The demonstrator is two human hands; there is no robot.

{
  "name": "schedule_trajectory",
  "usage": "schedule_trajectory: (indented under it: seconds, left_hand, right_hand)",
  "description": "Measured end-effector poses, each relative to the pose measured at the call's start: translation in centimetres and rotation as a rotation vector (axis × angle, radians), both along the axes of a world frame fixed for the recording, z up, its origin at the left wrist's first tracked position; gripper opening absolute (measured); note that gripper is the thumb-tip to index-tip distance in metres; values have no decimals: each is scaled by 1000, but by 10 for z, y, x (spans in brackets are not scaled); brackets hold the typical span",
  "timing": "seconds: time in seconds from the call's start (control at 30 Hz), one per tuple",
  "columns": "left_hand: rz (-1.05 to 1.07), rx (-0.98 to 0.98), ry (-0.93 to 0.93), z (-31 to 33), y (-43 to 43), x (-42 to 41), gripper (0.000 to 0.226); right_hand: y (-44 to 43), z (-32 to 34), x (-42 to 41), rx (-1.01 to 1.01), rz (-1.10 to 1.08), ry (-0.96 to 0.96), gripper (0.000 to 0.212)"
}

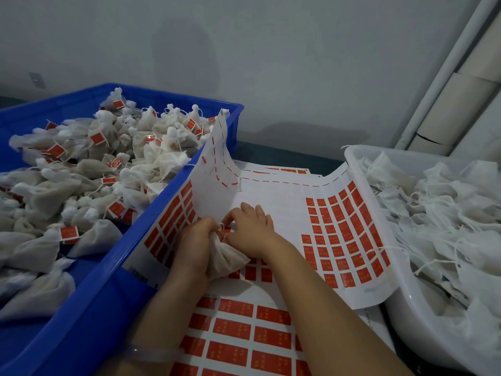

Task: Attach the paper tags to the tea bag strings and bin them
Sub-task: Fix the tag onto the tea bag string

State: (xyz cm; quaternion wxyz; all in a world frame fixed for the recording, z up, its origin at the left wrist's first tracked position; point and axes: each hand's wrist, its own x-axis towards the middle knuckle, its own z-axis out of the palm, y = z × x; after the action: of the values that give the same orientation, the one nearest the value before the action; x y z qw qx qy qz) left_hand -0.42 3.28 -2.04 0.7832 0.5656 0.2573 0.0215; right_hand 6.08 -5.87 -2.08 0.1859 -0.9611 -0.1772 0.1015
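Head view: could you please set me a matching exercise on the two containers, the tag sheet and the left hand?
Things:
1 blue crate
2 white tub
3 tag sheet
4 left hand

States:
a untagged bags inside
b grips a tea bag
c red-tagged bags inside
d lies between the containers

Pairs: 1-c, 2-a, 3-d, 4-b

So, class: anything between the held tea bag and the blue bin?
Only the upturned edge of the tag sheet, leaning on the blue bin; the tea bag in the left hand probably needs lifting over both.
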Motion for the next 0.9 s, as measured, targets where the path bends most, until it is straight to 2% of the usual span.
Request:
schedule_trajectory:
  seconds: [0.1,0.27,0.53,0.7,0.9]
  left_hand:
    - [6,10,-10,-1,1,0,9]
    - [4,11,-25,1,-1,-1,8]
    - [-24,14,-10,3,-1,-2,11]
    - [15,21,-30,1,-2,-2,14]
    - [-7,41,7,2,-1,-2,15]
  right_hand:
    - [0,2,0,-22,0,19,25]
    - [0,1,-1,29,-11,9,38]
    - [2,9,1,-55,-1,58,27]
    - [2,10,0,-17,7,45,36]
    - [2,16,1,-115,24,72,32]
